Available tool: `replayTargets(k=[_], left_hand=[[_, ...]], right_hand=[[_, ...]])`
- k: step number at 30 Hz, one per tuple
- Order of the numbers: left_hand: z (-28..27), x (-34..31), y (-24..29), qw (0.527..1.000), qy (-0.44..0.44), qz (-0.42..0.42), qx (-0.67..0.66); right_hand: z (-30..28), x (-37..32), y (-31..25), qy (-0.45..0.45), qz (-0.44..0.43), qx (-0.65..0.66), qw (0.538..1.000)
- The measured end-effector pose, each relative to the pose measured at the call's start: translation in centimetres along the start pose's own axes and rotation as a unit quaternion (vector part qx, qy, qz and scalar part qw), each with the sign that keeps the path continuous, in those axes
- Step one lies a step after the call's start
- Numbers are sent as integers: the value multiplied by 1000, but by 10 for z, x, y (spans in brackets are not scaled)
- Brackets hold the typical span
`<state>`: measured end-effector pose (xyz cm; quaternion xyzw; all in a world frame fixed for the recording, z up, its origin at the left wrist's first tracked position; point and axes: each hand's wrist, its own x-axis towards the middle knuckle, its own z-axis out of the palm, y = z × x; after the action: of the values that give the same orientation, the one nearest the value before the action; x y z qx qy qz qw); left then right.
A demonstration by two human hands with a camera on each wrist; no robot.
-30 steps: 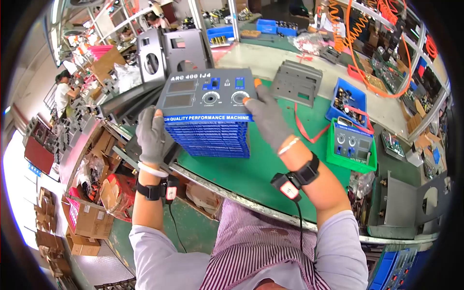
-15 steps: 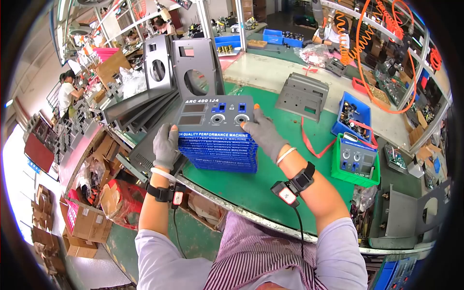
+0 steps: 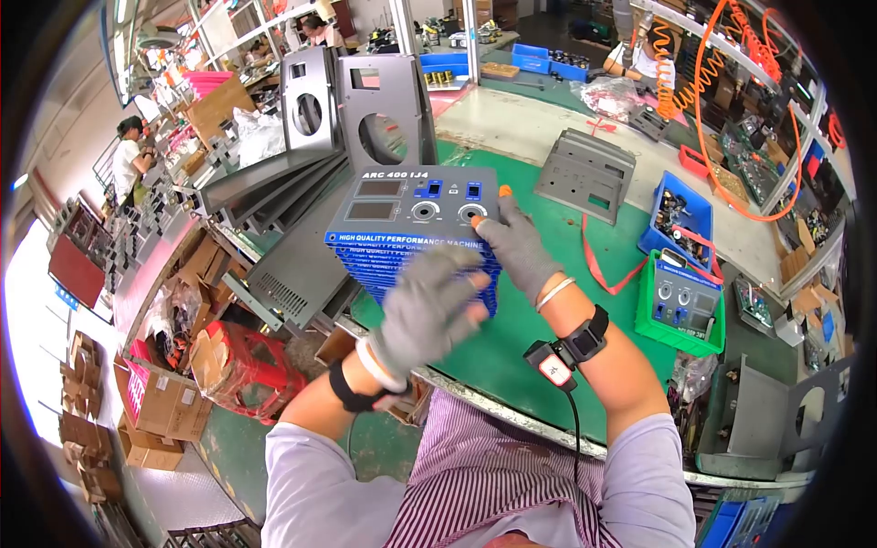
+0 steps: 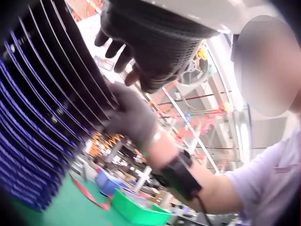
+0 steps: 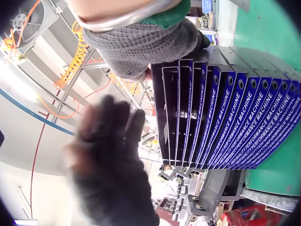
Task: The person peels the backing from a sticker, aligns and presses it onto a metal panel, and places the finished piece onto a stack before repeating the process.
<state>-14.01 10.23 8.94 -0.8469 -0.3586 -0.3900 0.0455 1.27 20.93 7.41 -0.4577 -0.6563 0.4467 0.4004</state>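
A stack of blue-edged metal front panels [image 3: 365, 265] stands on the green bench top, lettered "HIGH QUALITY PERFORMANCE MACHINE" along the edges. Its topmost panel [image 3: 420, 198] faces up, marked "ARC 400 IJ4", with two dark windows and two dials. My gloved right hand [image 3: 518, 245] holds this panel at its right side, thumb by the right dial. In front of the stack, my gloved left hand [image 3: 429, 310] is blurred, fingers loosely spread and holding nothing. The right wrist view shows that left hand [image 5: 113, 160] apart from the panel edges.
Large grey housings with round cut-outs [image 3: 384, 110] stand behind the stack to the left. A flat grey plate [image 3: 587, 173] lies at the back right. Near the right edge are a blue bin [image 3: 699, 216] of parts and a green bin [image 3: 658, 335] holding another panel. A red strap [image 3: 598, 274] trails beside them.
My left hand has left the panel's left side and swung right, across the front of the stack. The right hand stays at the right side of the top panel.
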Motion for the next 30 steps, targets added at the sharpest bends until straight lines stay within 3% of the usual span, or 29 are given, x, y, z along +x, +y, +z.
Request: replayTargets(k=[1,3,6,9,12,18,21,25,30], left_hand=[[-3,-1,13,991,9,-13,-134],[-16,-1,43,917,21,-46,-395],[-28,10,59,647,70,-34,-759],[-20,10,53,570,63,-86,-815],[-7,5,45,565,71,-150,-808],[-18,7,74,569,24,-30,-821],[-4,33,103,499,80,148,-850],[1,49,111,475,100,216,-847],[5,53,118,474,109,232,-842]], right_hand=[[0,-1,-1,19,4,39,999],[1,-6,-2,56,19,119,991],[-9,-14,10,70,-6,124,990],[-21,-25,24,87,-28,56,994],[-33,-41,40,115,-9,79,990],[-59,-78,119,144,62,55,986],[-75,-103,159,147,157,18,976],[-76,-133,202,175,149,14,973],[-73,-145,225,173,123,-150,965]])
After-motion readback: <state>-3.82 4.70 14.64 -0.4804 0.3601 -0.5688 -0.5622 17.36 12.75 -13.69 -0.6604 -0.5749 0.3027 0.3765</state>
